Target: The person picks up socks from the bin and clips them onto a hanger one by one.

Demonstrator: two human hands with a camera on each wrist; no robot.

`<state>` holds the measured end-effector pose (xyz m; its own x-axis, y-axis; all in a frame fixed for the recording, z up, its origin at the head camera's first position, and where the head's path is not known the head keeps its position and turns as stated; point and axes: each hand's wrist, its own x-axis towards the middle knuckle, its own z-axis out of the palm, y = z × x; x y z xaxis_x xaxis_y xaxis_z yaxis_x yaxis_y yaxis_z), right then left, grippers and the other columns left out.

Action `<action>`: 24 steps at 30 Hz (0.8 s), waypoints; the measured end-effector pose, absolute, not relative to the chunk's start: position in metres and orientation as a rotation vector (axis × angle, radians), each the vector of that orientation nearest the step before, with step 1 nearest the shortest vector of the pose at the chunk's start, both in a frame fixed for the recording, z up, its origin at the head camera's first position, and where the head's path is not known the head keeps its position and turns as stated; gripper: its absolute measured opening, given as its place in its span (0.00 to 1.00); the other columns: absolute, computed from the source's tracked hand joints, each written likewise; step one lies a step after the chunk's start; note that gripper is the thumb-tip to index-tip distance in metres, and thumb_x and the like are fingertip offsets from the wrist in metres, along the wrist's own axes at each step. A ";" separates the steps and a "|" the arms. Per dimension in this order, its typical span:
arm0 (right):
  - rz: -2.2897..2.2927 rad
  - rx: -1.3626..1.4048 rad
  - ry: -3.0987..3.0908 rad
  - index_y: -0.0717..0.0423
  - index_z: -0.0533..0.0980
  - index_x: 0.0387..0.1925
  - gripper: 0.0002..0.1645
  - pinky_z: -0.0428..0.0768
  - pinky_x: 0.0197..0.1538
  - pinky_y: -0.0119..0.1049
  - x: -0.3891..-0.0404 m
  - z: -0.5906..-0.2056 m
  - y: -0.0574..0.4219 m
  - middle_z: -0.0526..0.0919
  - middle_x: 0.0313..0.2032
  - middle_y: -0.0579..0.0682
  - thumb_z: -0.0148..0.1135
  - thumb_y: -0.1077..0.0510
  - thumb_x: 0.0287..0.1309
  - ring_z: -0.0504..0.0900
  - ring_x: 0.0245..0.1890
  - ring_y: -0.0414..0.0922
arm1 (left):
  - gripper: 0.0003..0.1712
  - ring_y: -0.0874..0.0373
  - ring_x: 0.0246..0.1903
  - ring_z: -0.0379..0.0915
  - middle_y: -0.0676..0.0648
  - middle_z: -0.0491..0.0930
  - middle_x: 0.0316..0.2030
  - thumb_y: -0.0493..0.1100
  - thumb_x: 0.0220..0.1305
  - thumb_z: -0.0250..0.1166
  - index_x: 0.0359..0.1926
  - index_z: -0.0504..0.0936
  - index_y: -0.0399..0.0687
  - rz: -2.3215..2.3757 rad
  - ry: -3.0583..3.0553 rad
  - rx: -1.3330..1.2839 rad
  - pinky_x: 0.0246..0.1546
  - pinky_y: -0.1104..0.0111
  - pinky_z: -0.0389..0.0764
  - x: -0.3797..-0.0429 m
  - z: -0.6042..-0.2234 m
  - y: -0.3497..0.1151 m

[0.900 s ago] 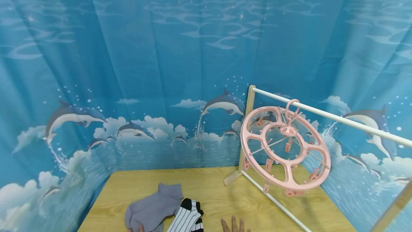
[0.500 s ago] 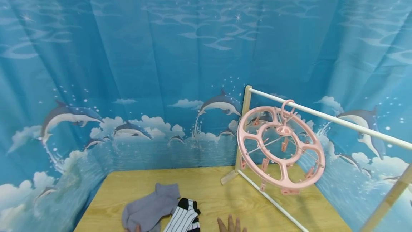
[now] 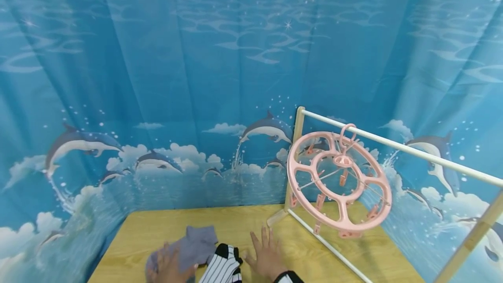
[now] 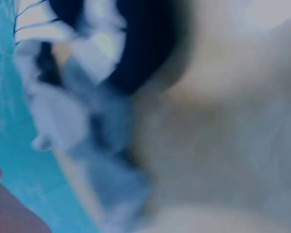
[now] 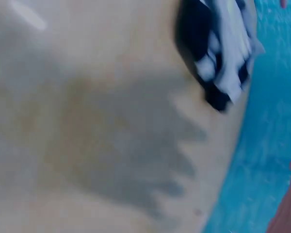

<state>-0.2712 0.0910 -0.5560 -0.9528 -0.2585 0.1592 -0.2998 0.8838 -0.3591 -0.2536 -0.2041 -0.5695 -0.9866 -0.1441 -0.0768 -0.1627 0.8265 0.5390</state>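
In the head view, a grey pair of socks (image 3: 199, 243) lies on the left half of the wooden table. My left hand (image 3: 171, 269) is over its lower part, fingers spread and slightly blurred; whether it touches the fabric I cannot tell. Just right of the grey pair are black-and-white striped socks (image 3: 221, 266), partly cut off by the lower edge. My right hand (image 3: 268, 260) is beside them, palm down with fingers spread, holding nothing. The wrist views are blurred: the left shows striped and grey-blue socks (image 4: 106, 145), the right a black-and-white sock (image 5: 223, 53) and the hand's shadow.
A round pink clip hanger (image 3: 342, 224) with several dangling pegs hangs on the white rod (image 3: 424, 154) of a wooden-legged rack at the right. The rack's lower bar (image 3: 334, 248) crosses the table (image 3: 157, 222). Behind is a blue dolphin-print curtain (image 3: 220, 77).
Both hands have come forward, farther into the head view. More of the left hand now covers the grey socks, and the right hand is farther up the table. The socks look almost unmoved.
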 end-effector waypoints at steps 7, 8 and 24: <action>0.453 0.466 -2.965 0.45 0.57 0.67 0.47 0.37 0.64 0.68 -0.300 -0.501 0.100 0.49 0.70 0.61 0.38 0.24 0.53 0.43 0.69 0.65 | 0.59 0.27 0.65 0.32 0.27 0.43 0.67 0.74 0.43 0.59 0.68 0.55 0.42 0.695 3.078 0.095 0.52 0.26 0.32 -0.273 -0.512 -0.187; 0.466 0.467 -2.982 0.43 0.56 0.67 0.48 0.34 0.64 0.68 -0.302 -0.496 0.100 0.48 0.70 0.60 0.36 0.22 0.52 0.41 0.69 0.65 | 0.60 0.27 0.65 0.32 0.28 0.44 0.67 0.75 0.42 0.59 0.67 0.55 0.42 0.694 3.067 0.106 0.52 0.27 0.30 -0.274 -0.506 -0.185; 0.431 0.450 -3.093 0.35 0.49 0.69 0.48 0.28 0.63 0.67 -0.304 -0.485 0.097 0.42 0.71 0.57 0.35 0.19 0.49 0.35 0.70 0.62 | 0.62 0.29 0.66 0.25 0.31 0.40 0.69 0.76 0.38 0.60 0.69 0.53 0.47 0.693 2.988 0.213 0.52 0.30 0.18 -0.272 -0.483 -0.177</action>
<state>-0.3044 0.0970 -0.4849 -0.9592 -0.2814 0.0253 -0.2776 0.9220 -0.2699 -0.2723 -0.1772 -0.4830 -0.9882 0.1494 -0.0341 0.1191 0.8890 0.4421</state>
